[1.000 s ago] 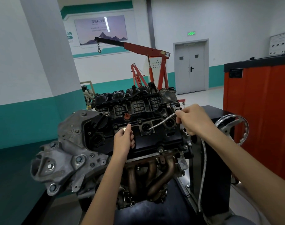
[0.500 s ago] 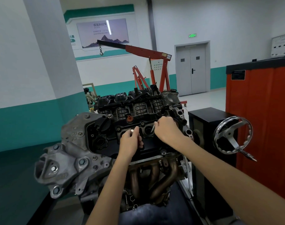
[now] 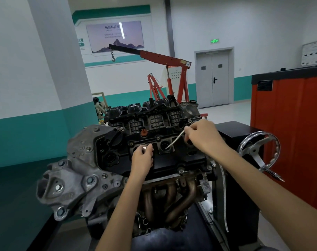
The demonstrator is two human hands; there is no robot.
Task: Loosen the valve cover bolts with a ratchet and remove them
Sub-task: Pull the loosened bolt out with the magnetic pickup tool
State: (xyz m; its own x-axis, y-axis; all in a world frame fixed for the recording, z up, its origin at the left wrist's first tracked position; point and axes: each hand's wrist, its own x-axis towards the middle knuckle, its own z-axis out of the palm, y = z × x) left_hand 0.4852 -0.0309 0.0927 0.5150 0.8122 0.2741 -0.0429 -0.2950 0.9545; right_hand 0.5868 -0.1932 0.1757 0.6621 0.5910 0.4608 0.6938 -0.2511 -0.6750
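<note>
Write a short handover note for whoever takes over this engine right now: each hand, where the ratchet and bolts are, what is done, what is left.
Left grip: rests on the valve cover, pinching a small silver piece; bolt or socket, cannot tell.
Right grip: holds the ratchet by its handle end; the other end points at a round well in the cover.
Done: unclear; no loose bolts in view.
Left: bolt heads sit along the cover's front edge; loosen and lift them out.
</note>
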